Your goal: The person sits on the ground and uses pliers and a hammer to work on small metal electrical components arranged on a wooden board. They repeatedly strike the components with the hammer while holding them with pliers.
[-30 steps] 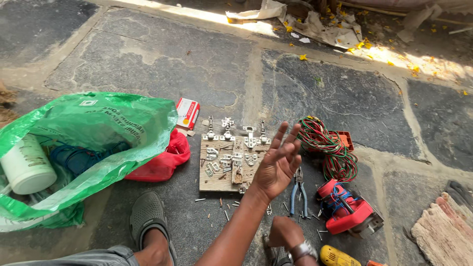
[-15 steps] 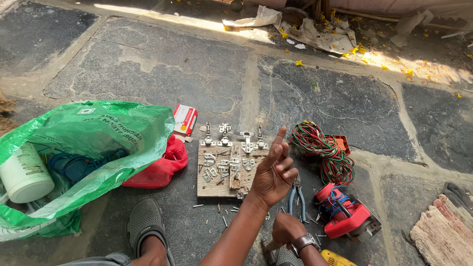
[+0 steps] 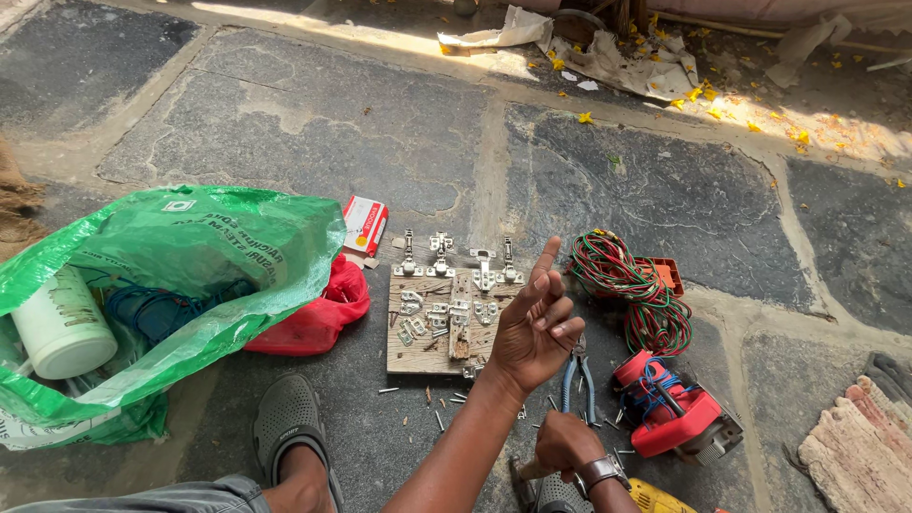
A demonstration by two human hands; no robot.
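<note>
The left hand (image 3: 534,328) is up in the air in the lower middle of the frame, holding nothing, with one finger pointing up and the others half curled. Below it, near the bottom edge, the right hand (image 3: 562,443) with a wristwatch is curled into a loose fist; I cannot tell what it grips. Just left of the raised hand lies a wooden board (image 3: 418,347) with metal hinges (image 3: 440,255), blue pliers (image 3: 577,380) lie under it, and a red power tool (image 3: 670,418) sits to the right.
</note>
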